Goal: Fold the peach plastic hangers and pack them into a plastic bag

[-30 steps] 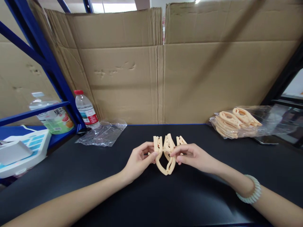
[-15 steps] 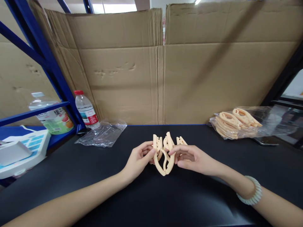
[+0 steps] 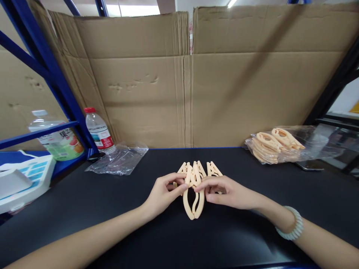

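Observation:
A large cream-coloured clothes peg (image 3: 185, 203) stands out above the black table, its rounded loop towards me and its two straight ends pointing away. On its left side, my left hand (image 3: 165, 188) pinches it between thumb and fingers. The fingers of my right hand (image 3: 224, 190) are curled against its right side. Similar pegs lie just behind it: one peg (image 3: 183, 167) by my left fingertips, one partly hidden behind the held peg, and another peg (image 3: 214, 170) beyond my right hand. My fingers cover parts of them.
At the back right, a clear plastic bag (image 3: 314, 144) contains several more pegs. An empty-looking crumpled bag (image 3: 117, 160) and a red-capped bottle (image 3: 98, 129) are at back left. A cardboard wall (image 3: 140, 101) closes off the black table's (image 3: 168, 243) far side.
The held peg has come slightly nearer to me, and its straight ends appear closer together. Both hands keep touching it. The pegs behind it show more. The view has shifted slightly.

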Action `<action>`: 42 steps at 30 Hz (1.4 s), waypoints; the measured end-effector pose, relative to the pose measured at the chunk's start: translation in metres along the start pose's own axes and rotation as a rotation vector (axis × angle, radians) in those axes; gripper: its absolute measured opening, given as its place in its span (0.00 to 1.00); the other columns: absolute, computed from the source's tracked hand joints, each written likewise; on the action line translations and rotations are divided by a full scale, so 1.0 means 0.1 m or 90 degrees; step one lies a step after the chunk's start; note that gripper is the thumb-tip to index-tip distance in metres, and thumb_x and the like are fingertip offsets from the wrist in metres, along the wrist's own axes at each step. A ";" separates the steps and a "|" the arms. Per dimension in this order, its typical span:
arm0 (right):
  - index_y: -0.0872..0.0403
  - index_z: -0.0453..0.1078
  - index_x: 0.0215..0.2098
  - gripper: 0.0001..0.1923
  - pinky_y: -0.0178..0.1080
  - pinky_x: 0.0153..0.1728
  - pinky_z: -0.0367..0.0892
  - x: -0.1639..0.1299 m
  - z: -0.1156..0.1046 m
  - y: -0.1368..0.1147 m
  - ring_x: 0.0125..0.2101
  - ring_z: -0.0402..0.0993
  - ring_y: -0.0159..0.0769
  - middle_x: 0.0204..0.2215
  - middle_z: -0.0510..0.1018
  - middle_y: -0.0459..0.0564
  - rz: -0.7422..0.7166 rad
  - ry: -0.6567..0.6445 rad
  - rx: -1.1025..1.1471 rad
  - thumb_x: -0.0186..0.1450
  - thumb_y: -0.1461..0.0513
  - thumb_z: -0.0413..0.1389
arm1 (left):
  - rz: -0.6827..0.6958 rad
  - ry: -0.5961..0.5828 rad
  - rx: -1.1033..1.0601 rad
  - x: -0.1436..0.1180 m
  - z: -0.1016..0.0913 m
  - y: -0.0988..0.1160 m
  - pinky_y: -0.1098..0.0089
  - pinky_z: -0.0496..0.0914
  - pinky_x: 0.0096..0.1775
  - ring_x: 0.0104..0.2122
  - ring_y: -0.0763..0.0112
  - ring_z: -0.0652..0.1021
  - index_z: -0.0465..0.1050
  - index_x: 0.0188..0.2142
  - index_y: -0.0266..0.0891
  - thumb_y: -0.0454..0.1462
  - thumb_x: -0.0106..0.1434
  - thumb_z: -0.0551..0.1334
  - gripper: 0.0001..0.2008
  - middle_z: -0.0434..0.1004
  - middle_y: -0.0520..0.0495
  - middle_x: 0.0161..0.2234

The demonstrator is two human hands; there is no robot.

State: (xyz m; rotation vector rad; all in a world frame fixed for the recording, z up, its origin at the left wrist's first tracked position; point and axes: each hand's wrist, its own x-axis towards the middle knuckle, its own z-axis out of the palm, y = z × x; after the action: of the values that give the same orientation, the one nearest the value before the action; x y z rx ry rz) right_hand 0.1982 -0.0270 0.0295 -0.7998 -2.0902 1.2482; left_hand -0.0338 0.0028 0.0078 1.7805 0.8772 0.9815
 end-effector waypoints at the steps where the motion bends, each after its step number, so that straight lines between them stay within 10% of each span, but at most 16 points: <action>1: 0.53 0.71 0.49 0.17 0.36 0.37 0.66 0.00 -0.01 0.01 0.36 0.69 0.34 0.41 0.74 0.52 0.000 -0.003 0.013 0.64 0.54 0.55 | 0.003 -0.004 0.004 0.00 0.00 0.00 0.67 0.74 0.36 0.35 0.66 0.76 0.75 0.45 0.35 0.42 0.58 0.64 0.17 0.76 0.45 0.34; 5: 0.55 0.73 0.46 0.18 0.35 0.32 0.65 0.02 -0.15 0.05 0.32 0.69 0.32 0.42 0.74 0.53 0.032 0.068 0.043 0.62 0.53 0.57 | 0.039 0.013 0.031 -0.01 -0.01 0.01 0.66 0.75 0.39 0.41 0.63 0.76 0.73 0.47 0.37 0.42 0.60 0.62 0.17 0.77 0.44 0.40; 12: 0.58 0.70 0.24 0.13 0.31 0.16 0.50 -0.03 -0.68 0.19 0.14 0.53 0.25 0.12 0.60 0.39 0.235 0.376 -0.102 0.60 0.58 0.53 | 0.096 0.028 0.141 -0.02 -0.01 0.03 0.66 0.74 0.39 0.39 0.65 0.77 0.73 0.44 0.38 0.41 0.62 0.58 0.13 0.77 0.45 0.41; 18: 0.55 0.63 0.21 0.08 0.30 0.15 0.53 -0.05 -0.74 0.26 0.11 0.61 0.26 0.13 0.67 0.42 0.454 0.348 -0.432 0.57 0.66 0.52 | 0.169 -0.012 0.319 -0.04 -0.03 0.01 0.64 0.71 0.44 0.38 0.68 0.75 0.69 0.49 0.44 0.38 0.64 0.56 0.14 0.74 0.47 0.44; 23: 0.55 0.64 0.28 0.03 0.31 0.14 0.56 -0.05 -0.68 0.27 0.11 0.66 0.30 0.21 0.74 0.48 0.524 0.304 -0.425 0.59 0.64 0.51 | 0.253 -0.098 0.427 -0.08 -0.02 0.00 0.60 0.65 0.54 0.53 0.63 0.67 0.64 0.54 0.45 0.35 0.64 0.56 0.18 0.68 0.45 0.52; 32: 0.55 0.64 0.32 0.05 0.36 0.25 0.55 -0.09 -0.66 0.21 0.29 0.73 0.41 0.27 0.74 0.52 0.457 0.296 -0.668 0.63 0.62 0.50 | 0.241 -0.166 0.558 -0.11 0.02 0.03 0.48 0.53 0.60 0.60 0.56 0.60 0.61 0.56 0.45 0.38 0.64 0.56 0.21 0.61 0.42 0.58; 36: 0.56 0.65 0.36 0.08 0.39 0.33 0.61 -0.09 -0.61 0.12 0.35 0.70 0.42 0.30 0.73 0.53 0.286 0.314 -0.704 0.66 0.60 0.47 | 0.235 -0.196 0.586 -0.12 0.01 0.02 0.42 0.47 0.60 0.62 0.52 0.55 0.58 0.59 0.47 0.42 0.64 0.56 0.24 0.57 0.42 0.61; 42: 0.53 0.57 0.60 0.28 0.51 0.52 0.58 -0.16 -0.33 0.00 0.57 0.55 0.50 0.57 0.62 0.59 0.146 0.165 -0.614 0.66 0.51 0.49 | 0.205 -0.225 0.606 -0.12 0.00 0.03 0.37 0.44 0.58 0.64 0.47 0.45 0.51 0.63 0.50 0.48 0.65 0.54 0.29 0.44 0.43 0.66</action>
State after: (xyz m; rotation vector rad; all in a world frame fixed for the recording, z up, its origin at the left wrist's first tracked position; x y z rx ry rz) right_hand 0.2325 -0.0200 0.0403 -1.5341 -2.3721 0.1153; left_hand -0.0385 -0.0091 0.0074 2.8597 0.9078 0.3882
